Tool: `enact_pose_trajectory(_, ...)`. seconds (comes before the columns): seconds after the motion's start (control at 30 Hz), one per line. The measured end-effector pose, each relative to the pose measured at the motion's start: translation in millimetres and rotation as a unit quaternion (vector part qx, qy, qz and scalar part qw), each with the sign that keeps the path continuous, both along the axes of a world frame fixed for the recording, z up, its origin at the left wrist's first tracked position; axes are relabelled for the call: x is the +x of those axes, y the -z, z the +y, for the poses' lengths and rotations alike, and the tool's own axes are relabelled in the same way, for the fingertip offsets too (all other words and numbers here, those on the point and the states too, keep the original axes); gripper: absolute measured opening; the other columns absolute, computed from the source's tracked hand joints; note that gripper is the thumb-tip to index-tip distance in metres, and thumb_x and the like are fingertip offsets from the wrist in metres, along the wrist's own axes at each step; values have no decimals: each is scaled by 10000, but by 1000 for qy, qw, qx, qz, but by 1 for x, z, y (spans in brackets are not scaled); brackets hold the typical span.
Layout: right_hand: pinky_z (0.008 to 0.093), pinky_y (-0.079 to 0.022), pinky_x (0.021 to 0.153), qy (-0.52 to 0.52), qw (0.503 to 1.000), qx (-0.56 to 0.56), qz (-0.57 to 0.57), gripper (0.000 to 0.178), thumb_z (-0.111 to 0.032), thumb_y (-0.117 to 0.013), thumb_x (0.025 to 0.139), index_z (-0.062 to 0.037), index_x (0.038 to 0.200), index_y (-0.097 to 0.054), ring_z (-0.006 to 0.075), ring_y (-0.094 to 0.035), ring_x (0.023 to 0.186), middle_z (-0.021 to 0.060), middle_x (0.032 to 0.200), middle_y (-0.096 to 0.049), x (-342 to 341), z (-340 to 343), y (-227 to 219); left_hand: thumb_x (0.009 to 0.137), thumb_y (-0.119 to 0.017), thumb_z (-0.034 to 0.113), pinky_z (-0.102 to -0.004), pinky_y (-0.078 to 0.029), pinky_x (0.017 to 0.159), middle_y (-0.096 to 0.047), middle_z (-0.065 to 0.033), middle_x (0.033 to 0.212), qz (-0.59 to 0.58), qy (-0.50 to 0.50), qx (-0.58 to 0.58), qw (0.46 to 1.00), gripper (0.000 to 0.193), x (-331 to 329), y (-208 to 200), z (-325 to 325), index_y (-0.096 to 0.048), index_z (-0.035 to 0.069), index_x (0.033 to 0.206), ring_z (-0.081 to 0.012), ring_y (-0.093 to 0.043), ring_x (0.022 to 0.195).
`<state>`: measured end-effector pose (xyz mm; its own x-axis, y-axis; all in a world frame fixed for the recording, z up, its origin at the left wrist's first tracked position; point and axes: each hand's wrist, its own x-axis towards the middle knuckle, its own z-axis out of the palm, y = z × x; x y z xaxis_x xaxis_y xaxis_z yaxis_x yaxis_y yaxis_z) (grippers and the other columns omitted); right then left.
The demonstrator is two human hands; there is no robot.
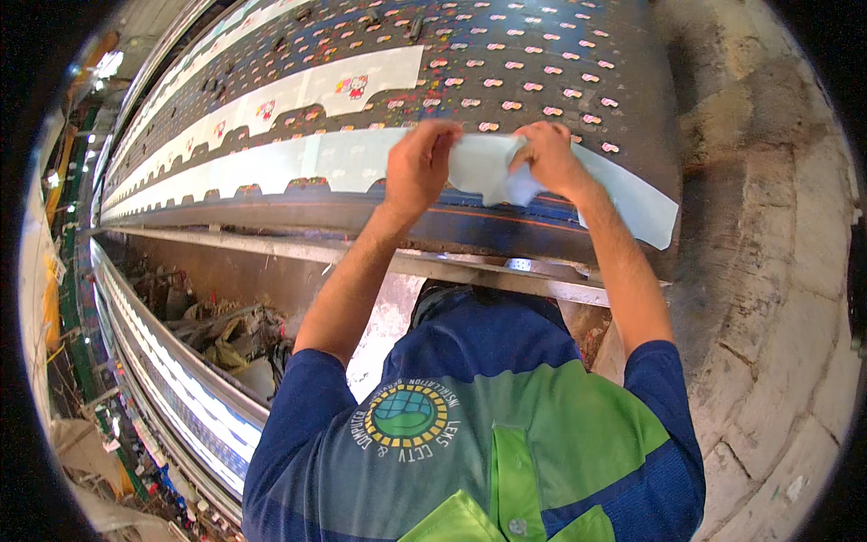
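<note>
A pale bluish-white cloth piece (488, 164) lies along the near side of a long dark printing table (641, 99). My left hand (419, 170) is closed at its upper edge, the fingertips smeared by motion. My right hand (551, 161) pinches the same piece farther right, where the cloth is bunched and partly lifted under the fingers. To the right of that hand, a slanted end of pale cloth (637, 203) lies on the table. Beyond my hands rests a white cut piece (388, 81) with a small red cartoon print and a notched lower edge.
Rows of small pink-and-white printed marks (513, 65) cover the dark tabletop. A metal rail (506, 271) runs along its near edge, in front of my body. Crumpled rags (239, 339) lie below at left, near a second long table (172, 361). Worn concrete floor (768, 361) borders the right side.
</note>
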<state>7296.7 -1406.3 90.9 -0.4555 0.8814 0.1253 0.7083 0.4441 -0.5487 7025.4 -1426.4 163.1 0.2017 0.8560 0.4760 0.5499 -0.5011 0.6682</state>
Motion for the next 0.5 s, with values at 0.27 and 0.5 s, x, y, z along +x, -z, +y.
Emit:
enact_pose_trajectory(0.27, 356, -570, 830, 104, 973, 29, 206, 300, 94, -636, 946, -67, 1083, -848, 297, -749, 953, 105, 1108, -776, 22, 13, -33, 1056, -745, 18, -285, -604, 838, -822, -87, 1026, -58, -147, 31, 987, 237, -61, -51, 11, -775, 41, 1290, -117, -754, 941)
enact_pose_trajectory(0.5, 319, -554, 787, 153, 952, -64, 257, 190, -20, -710, 1034, -50, 1189, -815, 181, -690, 871, 82, 1002, -701, 17, -72, -37, 1080, -780, 169, -253, -554, 783, -791, -30, 981, -136, -176, -98, 970, 207, -92, -14, -11, -785, 8, 1209, -70, -679, 869)
